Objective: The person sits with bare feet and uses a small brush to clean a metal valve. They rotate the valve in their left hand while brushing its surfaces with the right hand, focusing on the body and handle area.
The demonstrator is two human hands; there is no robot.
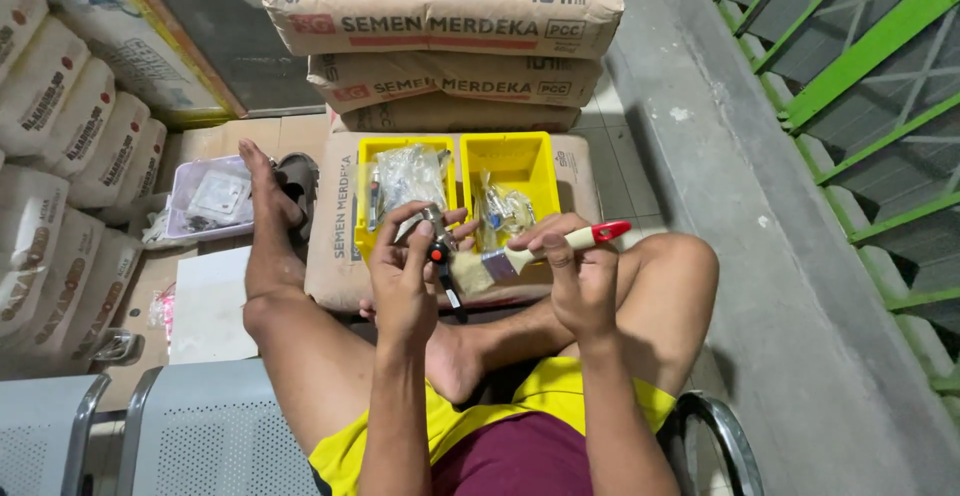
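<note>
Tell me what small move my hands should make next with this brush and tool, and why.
Probably bring the paintbrush bristles onto the small red-and-black tool. The right hand holds the brush with its bristles pointing at the tool, which the left hand grips upright just beside them; whether they already touch is unclear.

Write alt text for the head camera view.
A seated person's right hand holds a small paintbrush with a red-tipped handle, while the left hand grips a small metal tool. Behind the hands, two yellow bins holding plastic packets rest on stacked paper sacks.
</note>
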